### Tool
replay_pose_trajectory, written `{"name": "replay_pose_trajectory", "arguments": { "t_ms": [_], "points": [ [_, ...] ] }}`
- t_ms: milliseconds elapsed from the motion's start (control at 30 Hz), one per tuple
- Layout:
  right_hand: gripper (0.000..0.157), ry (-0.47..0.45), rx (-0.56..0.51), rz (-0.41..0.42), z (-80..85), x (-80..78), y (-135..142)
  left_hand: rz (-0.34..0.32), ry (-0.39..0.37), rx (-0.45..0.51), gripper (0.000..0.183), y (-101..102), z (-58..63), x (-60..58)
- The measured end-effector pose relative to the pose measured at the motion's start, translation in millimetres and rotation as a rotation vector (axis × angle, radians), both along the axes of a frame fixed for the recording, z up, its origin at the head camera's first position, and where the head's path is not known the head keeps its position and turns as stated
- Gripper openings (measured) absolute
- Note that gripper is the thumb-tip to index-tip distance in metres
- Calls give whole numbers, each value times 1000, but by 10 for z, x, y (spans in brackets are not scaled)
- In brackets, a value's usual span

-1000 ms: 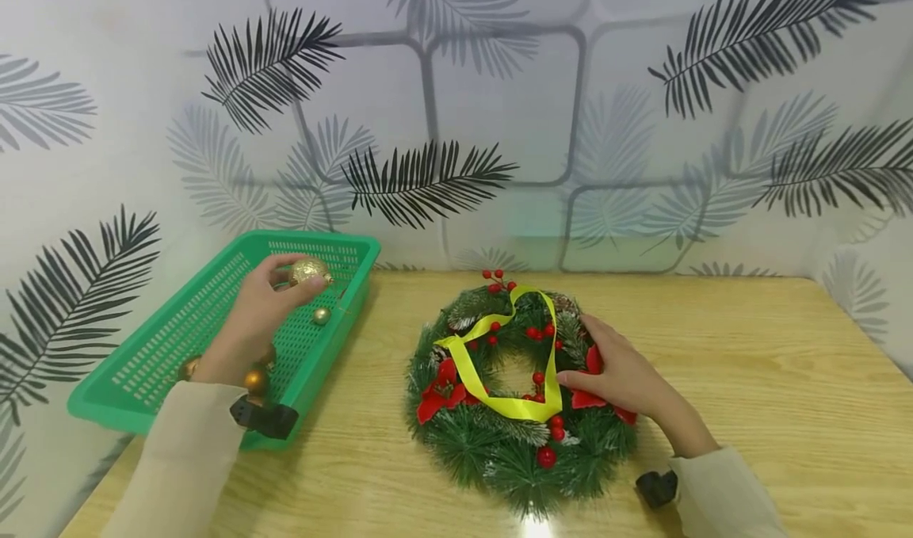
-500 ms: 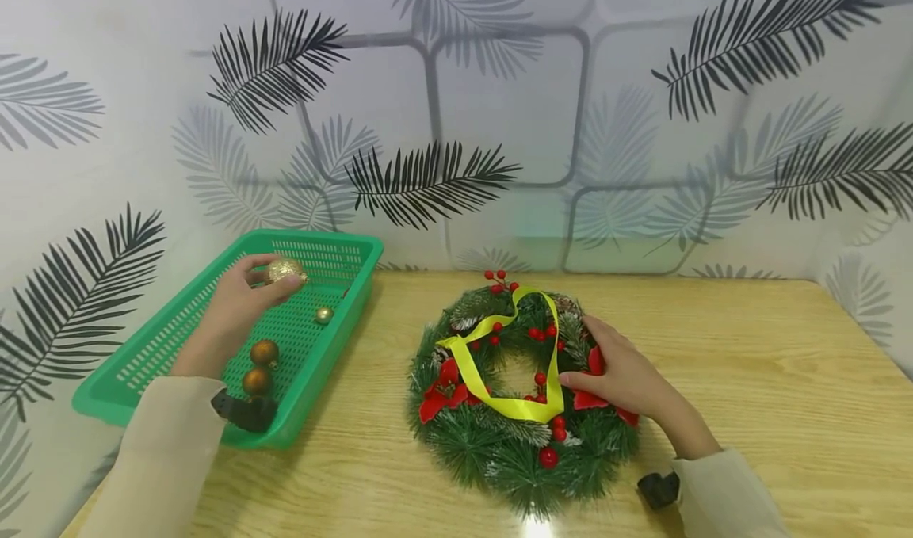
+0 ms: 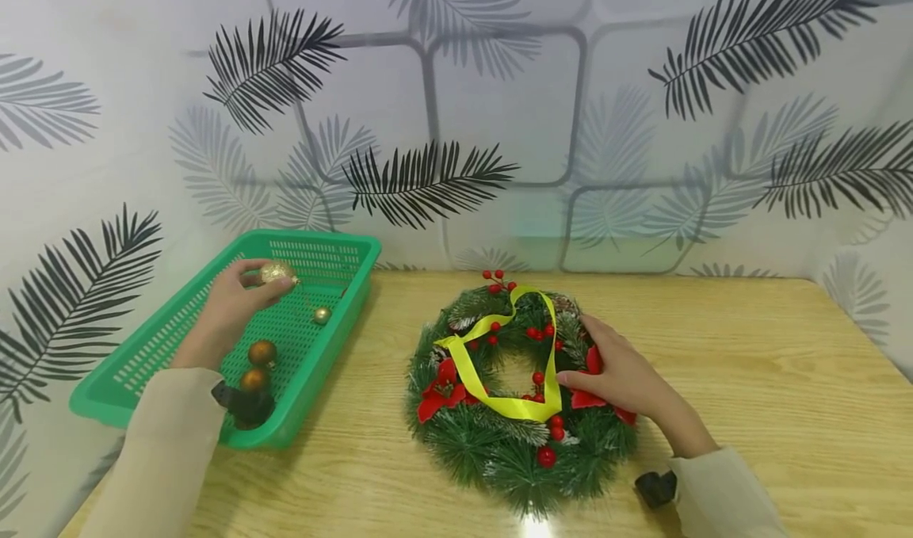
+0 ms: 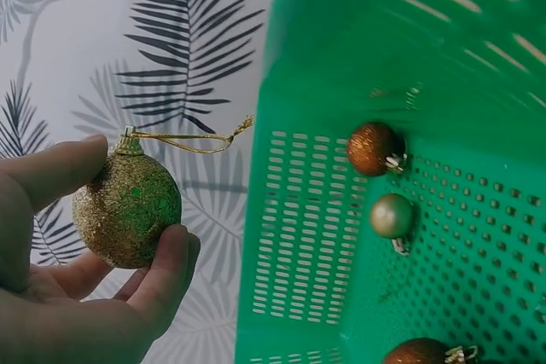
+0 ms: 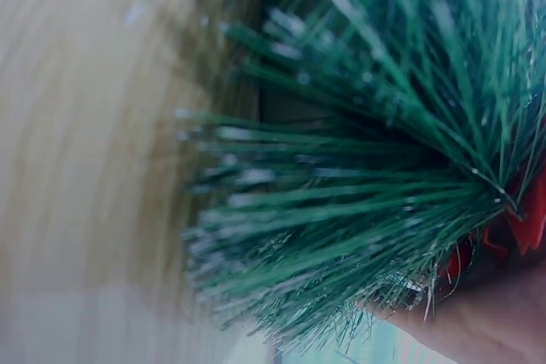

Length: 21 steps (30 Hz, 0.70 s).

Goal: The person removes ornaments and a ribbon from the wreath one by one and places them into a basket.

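Observation:
My left hand [image 3: 231,304] pinches a gold glitter Christmas ball [image 4: 128,210] between thumb and fingertips, over the far part of the green basket [image 3: 342,336]. A thin gold hanging loop [image 4: 200,140] sticks out from its cap. The right hand [image 3: 628,372] holds the right side of a green Christmas wreath [image 3: 499,451] lying on the table, thumb on top near the yellow ribbon [image 3: 517,408] and the other fingers along the outer edge. Red poinsettias [image 3: 444,391], red berries and frosted pine needles [image 5: 358,202] dress the wreath.
Inside the basket lie copper-brown balls [image 3: 262,353] and a small pale gold ball [image 3: 322,315]. The wooden table [image 3: 770,379] reaches back to a wall [image 3: 499,110] covered with a leaf pattern. Black wrist cameras sit at both cuffs.
The left hand has shifted left over the basket with the gold ball, uncovering the copper-brown balls near its wrist. The right hand and wreath have stayed in place.

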State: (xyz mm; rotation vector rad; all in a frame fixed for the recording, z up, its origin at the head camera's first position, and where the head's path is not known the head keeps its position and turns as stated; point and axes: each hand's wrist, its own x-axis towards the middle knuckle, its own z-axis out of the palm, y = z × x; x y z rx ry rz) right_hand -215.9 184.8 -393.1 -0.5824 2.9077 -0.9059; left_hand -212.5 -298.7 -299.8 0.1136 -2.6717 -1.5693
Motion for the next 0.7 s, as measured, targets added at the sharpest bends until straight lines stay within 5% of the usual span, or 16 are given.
{"name": "replay_pose_trajectory", "arguments": {
  "t_ms": [700],
  "points": [
    [100,-2,-13,-4,-5,14,8,20,-21,-78,75,-32,-112,-50]
  ]
}}
